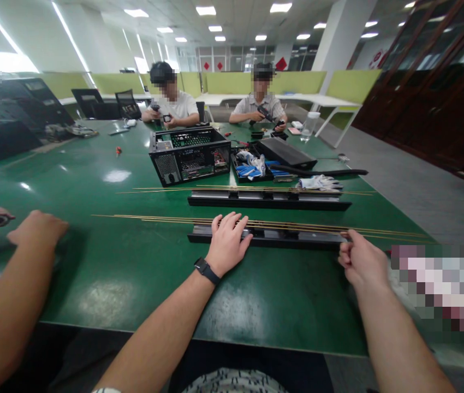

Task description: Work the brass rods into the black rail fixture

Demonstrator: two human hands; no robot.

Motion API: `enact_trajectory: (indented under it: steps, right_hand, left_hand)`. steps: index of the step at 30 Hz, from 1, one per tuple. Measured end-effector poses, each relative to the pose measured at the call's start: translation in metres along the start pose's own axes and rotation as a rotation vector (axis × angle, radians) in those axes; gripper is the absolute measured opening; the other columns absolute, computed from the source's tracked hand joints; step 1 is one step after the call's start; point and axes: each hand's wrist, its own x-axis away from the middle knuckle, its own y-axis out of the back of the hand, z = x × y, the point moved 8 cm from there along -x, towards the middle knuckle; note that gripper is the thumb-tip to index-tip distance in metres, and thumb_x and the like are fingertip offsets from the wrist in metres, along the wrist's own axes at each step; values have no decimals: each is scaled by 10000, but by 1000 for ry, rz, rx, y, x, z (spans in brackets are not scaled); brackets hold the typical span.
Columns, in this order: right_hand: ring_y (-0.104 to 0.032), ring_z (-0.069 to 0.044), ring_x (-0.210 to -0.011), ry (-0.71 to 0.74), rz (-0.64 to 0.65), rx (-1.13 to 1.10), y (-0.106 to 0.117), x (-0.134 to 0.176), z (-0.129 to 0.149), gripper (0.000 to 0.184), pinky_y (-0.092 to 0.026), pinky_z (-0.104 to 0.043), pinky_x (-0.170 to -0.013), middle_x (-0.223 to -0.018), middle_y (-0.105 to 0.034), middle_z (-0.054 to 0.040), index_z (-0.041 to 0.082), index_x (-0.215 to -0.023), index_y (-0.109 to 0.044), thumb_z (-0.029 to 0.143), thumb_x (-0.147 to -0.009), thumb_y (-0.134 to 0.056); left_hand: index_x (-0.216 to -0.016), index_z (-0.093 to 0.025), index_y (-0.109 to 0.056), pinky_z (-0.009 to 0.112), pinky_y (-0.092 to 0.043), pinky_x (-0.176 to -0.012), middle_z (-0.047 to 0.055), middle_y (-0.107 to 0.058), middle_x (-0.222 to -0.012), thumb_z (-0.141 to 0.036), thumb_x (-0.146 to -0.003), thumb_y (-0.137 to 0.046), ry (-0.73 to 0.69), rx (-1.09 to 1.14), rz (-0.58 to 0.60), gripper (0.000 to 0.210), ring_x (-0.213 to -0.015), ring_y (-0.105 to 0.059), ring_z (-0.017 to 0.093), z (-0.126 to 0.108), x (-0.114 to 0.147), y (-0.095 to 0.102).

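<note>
My left hand (228, 240), a dark watch on its wrist, lies with fingers spread over the near long black rail (297, 239) and the thin golden rods (166, 219) along its top. At the rail's right end, my right hand (363, 259) is closed, fingertips touching or very near the end; what it pinches, if anything, is hidden. The rods reach past both ends of the rail. Parallel to it, farther off, lies a second black rail (268, 203) with a silvery inside and similar thin rods.
Behind the rails stand an open computer case (191, 158) and a tray with blue-and-white gloves (252, 165). Another glove (320, 183) and a black bar (330, 172) lie rightward. A co-worker's arm (23, 273) rests at left. Two people sit opposite, holding tools.
</note>
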Motion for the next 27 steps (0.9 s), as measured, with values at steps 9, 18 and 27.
enact_trajectory:
  steps: [9,18,27]
  right_hand:
    - [-360,-54,-308,27,11,-23,0,0,1,238,-229,-155,-271,-478,-517,41,159,-759,-655,340,-782,-808]
    - [-356,-56,-314,17,52,12,-2,-2,-1,207,-231,-154,-269,-474,-526,43,165,-768,-667,332,-773,-790]
    - [-332,-52,-310,-13,-48,-16,6,-3,1,177,-218,-159,-272,-476,-506,61,186,-766,-647,323,-796,-754]
  left_hand:
    - [-1377,-240,-573,530,-274,-1209,107,-632,-1394,-361,-987,-580,8,8,10,409,-1388,-505,281,0,0,0]
    - [-1381,-244,-570,523,-278,-1206,105,-634,-1391,-370,-985,-584,15,10,14,415,-1383,-507,275,0,-1,0]
    - [-1377,-245,-572,527,-283,-1204,104,-635,-1391,-370,-986,-587,12,7,12,411,-1381,-513,279,0,0,0]
